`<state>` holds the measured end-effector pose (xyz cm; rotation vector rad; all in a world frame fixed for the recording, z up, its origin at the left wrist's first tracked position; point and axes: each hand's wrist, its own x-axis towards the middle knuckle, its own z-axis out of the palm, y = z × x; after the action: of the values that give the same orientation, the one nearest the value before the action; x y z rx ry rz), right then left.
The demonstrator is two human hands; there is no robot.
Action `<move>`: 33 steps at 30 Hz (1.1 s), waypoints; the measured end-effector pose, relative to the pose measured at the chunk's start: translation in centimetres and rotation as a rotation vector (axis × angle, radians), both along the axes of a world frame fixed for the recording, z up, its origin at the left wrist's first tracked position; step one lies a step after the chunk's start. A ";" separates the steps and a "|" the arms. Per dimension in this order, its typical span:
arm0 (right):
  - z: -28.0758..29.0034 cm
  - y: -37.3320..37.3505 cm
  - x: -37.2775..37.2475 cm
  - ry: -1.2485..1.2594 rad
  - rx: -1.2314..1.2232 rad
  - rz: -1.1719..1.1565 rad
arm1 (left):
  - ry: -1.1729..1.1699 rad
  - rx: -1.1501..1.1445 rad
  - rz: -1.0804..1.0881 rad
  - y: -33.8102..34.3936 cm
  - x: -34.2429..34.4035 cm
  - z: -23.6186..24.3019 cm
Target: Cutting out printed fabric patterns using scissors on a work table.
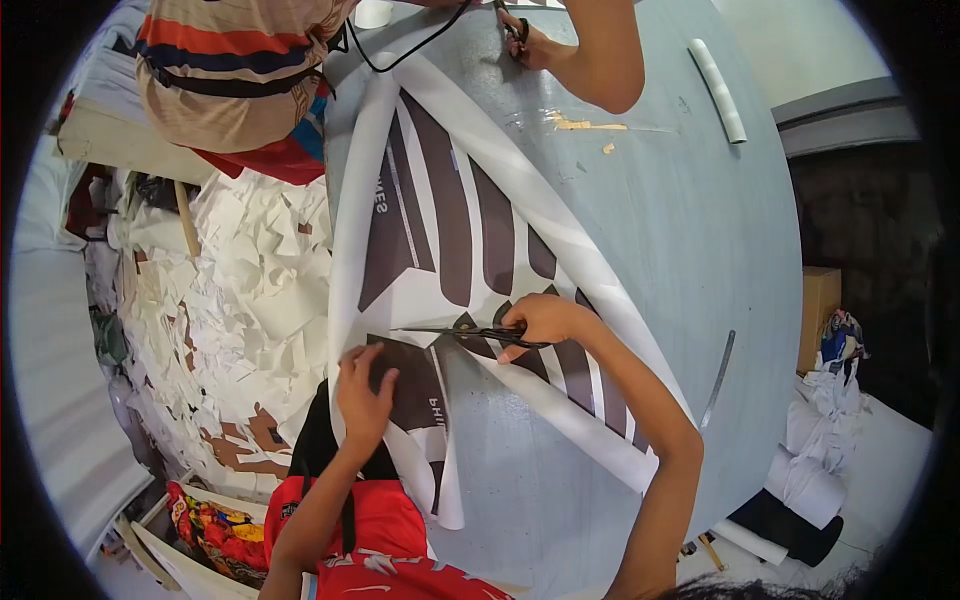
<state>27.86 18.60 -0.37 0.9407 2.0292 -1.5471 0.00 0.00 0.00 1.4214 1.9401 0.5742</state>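
Note:
My right hand (pixel 545 325) is closed round the dark handles of a pair of scissors (pixel 425 330). Their long, slim blades point left, over a white strip of a large printed sheet (pixel 410 295). Dark brown panels with rounded ends are printed on the white sheet. It is cut in from the near side, and grey table shows in the gap. Nearer to me, a dark panel (pixel 407 385) on the cut flap lies under my left hand (pixel 366 395). That hand rests at the flap's left edge, thumb and fingers apart.
Across the table (pixel 690 260), a co-worker's hand (pixel 540 48) holds other scissors (pixel 515 35). A white roll (pixel 717 90) lies at the far right, a dark strip (pixel 718 380) nearer. White scraps (pixel 250 270) are heaped left of the table. A black cable (pixel 415 50) hangs at the far end.

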 end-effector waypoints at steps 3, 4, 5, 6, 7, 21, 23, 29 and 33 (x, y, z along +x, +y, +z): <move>0.3 0.1 -0.1 -0.005 -0.026 -0.020 | 0.299 0.005 -0.158 0.3 -0.3 0.5; 0.0 0.4 0.2 -0.020 0.001 0.000 | 0.299 0.036 -0.182 0.5 0.2 0.2; -0.5 0.7 0.3 -0.035 0.026 0.020 | 0.299 0.065 -0.207 0.7 0.6 -0.3; -0.5 0.5 -0.2 -0.011 -0.020 -0.001 | 0.317 0.071 -0.216 0.4 0.3 -0.4; -0.5 0.5 -0.5 -0.007 -0.024 0.002 | 0.321 0.067 -0.214 0.2 0.1 -0.6; 0.1 -0.9 -4.3 -0.045 -0.011 -0.009 | 0.246 0.099 -0.142 0.0 -1.0 -0.4; -0.1 -2.0 -3.6 -0.012 0.036 -0.015 | 0.222 0.104 -0.144 -0.1 -0.9 -0.4; 5.6 -10.9 -1.6 -0.117 0.223 -0.207 | 0.252 0.204 -0.063 -0.8 -2.0 -1.8; 8.7 -25.0 -2.0 -0.183 0.458 -0.599 | -0.318 0.020 0.213 -1.8 -3.8 -2.6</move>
<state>25.89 -6.38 8.31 1.9308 2.1145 -1.1873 -3.84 -1.82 -2.58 1.0651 1.8398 0.8646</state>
